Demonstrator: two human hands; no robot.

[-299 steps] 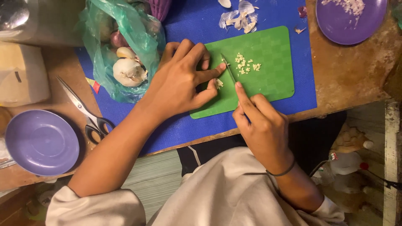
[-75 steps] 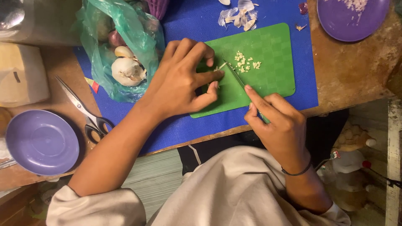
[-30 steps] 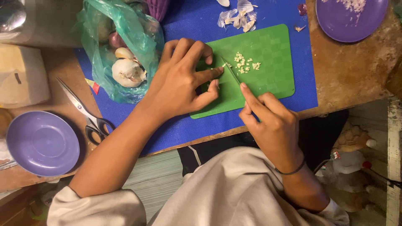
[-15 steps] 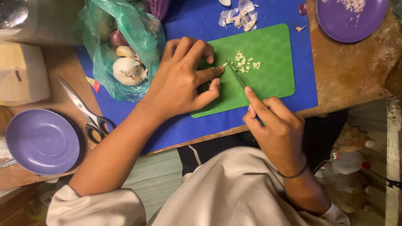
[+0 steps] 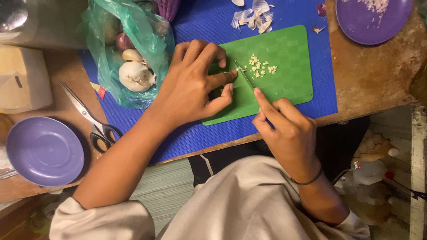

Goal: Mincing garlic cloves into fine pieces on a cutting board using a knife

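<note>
Now, right hand [image 5: 284, 129] gripping knife [image 5: 244, 75], left hand [image 5: 195, 84] pinning garlic bit [image 5: 227, 72] w/ fingertips, on green board [image 5: 284, 75].

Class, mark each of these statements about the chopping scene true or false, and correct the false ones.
1. The right hand holds a knife over the green cutting board. True.
2. The scissors lie on the cutting board. False: they lie on the table, left of the blue mat.
3. Garlic bulbs sit in a green plastic bag. True.
4. The left hand rests on the purple plate. False: it is at the board's left end, beside the blade.
</note>
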